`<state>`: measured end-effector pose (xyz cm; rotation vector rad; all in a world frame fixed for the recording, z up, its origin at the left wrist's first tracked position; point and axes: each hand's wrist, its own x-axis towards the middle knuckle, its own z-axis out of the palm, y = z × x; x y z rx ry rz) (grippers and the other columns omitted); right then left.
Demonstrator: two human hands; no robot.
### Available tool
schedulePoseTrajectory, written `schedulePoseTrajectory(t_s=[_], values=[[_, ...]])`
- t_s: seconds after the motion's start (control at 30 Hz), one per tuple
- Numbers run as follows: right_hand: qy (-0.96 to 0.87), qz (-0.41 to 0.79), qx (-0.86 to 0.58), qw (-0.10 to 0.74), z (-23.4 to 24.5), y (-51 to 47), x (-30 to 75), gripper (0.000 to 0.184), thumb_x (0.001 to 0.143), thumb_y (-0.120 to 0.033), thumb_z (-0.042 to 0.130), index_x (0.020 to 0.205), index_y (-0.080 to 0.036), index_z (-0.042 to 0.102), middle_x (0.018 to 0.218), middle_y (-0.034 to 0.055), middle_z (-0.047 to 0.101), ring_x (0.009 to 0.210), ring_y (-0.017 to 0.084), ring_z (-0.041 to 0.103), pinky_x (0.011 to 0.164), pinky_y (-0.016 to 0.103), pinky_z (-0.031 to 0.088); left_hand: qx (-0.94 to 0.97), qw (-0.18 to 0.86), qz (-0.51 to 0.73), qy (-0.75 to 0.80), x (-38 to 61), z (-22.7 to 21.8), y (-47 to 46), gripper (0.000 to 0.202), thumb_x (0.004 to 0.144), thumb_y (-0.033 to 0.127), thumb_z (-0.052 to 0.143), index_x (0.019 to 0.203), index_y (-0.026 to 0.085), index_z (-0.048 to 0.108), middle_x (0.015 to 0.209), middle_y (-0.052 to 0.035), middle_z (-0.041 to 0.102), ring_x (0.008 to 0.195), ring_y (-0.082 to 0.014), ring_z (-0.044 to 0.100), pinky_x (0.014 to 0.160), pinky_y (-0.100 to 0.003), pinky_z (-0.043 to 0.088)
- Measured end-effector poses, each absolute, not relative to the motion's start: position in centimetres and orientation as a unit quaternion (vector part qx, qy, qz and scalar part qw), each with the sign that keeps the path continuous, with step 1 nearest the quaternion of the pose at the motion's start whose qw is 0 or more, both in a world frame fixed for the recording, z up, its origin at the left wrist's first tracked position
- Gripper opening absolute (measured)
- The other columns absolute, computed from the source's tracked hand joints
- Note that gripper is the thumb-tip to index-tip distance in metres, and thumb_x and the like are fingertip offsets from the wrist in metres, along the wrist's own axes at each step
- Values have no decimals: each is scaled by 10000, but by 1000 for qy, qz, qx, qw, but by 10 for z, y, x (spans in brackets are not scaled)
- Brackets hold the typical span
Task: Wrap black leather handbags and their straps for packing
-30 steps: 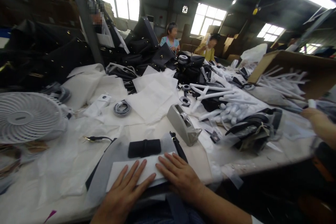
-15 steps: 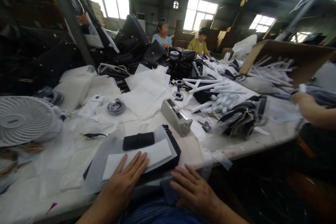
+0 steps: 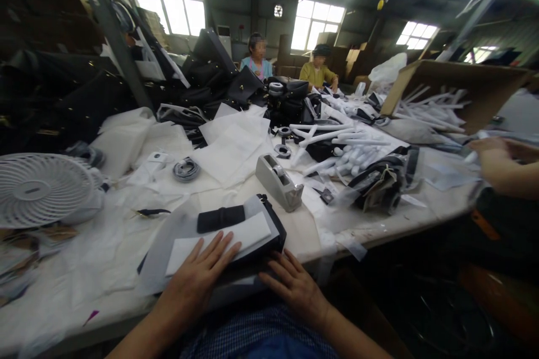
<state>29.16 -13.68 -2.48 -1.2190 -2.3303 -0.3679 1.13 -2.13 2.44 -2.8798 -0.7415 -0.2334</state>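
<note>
My left hand (image 3: 208,269) lies flat with fingers spread on a folded white sheet (image 3: 252,231). Beneath that sheet are a translucent paper (image 3: 158,255) and a black bag (image 3: 275,230), which rests at the table's front edge. Just beyond the fingertips, a black strap-like piece (image 3: 221,217) lies across the paper. My right hand (image 3: 292,280) is open, its fingers extended by the bag's near right side; whether the fingertips touch the bag I cannot tell. Behind the bag stands a grey tape dispenser (image 3: 278,184).
A white fan (image 3: 37,190) stands at the left. Coiled grey straps (image 3: 186,169), loose white sheets (image 3: 233,143) and a heap of white rolls (image 3: 349,151) cover the table. A cardboard box (image 3: 455,90) sits at the right, near another person's arm (image 3: 501,165). Two people sit across the table.
My right hand has moved left and up toward the bag's near edge; the dark bluish piece under it no longer shows. My left hand stays on the white sheet. The view shifts slightly.
</note>
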Motion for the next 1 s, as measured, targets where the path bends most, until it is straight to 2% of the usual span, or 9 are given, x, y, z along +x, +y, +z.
schedulePoseTrajectory(t_s=[0.13,0.27,0.37,0.5,0.67,0.77,0.87,0.93,1.0], values=[[-847,-166,-435,255,-27,-137,291,434,982,-91,414,1363,-246,555,1346,48,613,1356,255,443,1094,482,434,-959,60,-79,-265,13,28,-22,918,738,-100,356,1550,264,132,1605,-60,260,1469,-260,246,1106,-531,402],[-842,-162,-413,307,-24,-129,288,354,1010,-133,402,1273,-224,621,1270,34,672,1234,194,562,1139,430,376,-958,35,-80,-272,15,32,-22,933,730,-107,358,1549,283,137,1602,-62,276,1469,-250,249,1111,-520,401],[-832,-135,-403,356,-16,-123,285,274,1003,-141,453,1172,-198,660,1171,45,723,1101,169,645,1099,406,418,-957,19,-84,-275,15,37,-20,945,713,-112,352,1546,286,152,1602,-55,280,1468,-239,252,1115,-516,399],[-843,-72,-372,382,-4,-124,277,222,1004,-155,470,1119,-159,660,1036,50,762,1059,163,675,1058,388,461,-954,18,-104,-280,17,42,-17,895,751,-101,348,1540,288,182,1590,-46,311,1458,-235,283,1107,-506,414],[-846,-65,-372,375,2,-138,273,198,973,-127,532,1127,-146,657,1011,50,768,1058,166,685,1086,389,447,-949,32,-120,-289,21,37,-16,838,795,-85,357,1530,292,216,1579,-43,331,1451,-246,300,1102,-506,417],[-848,-65,-379,364,-1,-140,277,189,992,-141,507,1096,-153,664,1001,41,772,1053,161,689,1090,371,444,-949,62,-114,-286,21,29,-18,861,783,-92,349,1533,302,197,1582,-30,321,1448,-245,307,1099,-507,412],[-859,-55,-379,342,-2,-138,281,203,1013,-161,468,1083,-162,660,1021,24,769,1066,150,684,1060,324,471,-948,116,-119,-272,19,20,-18,889,756,-84,365,1537,304,187,1576,-18,326,1428,-248,351,1090,-492,414],[-878,-46,-359,312,3,-134,284,196,1020,-198,477,1093,-180,658,1054,-2,763,1066,147,684,1036,283,486,-945,155,-126,-260,18,15,-16,913,729,-87,375,1537,298,197,1566,-1,342,1410,-234,386,1084,-450,419],[-893,-4,-351,281,17,-128,290,216,1028,-260,475,1146,-219,651,1081,-33,755,1023,121,698,972,194,506,-942,183,-136,-245,19,9,-13,913,734,-80,381,1536,315,198,1539,26,385,1374,-206,440,1055,-390,444]])
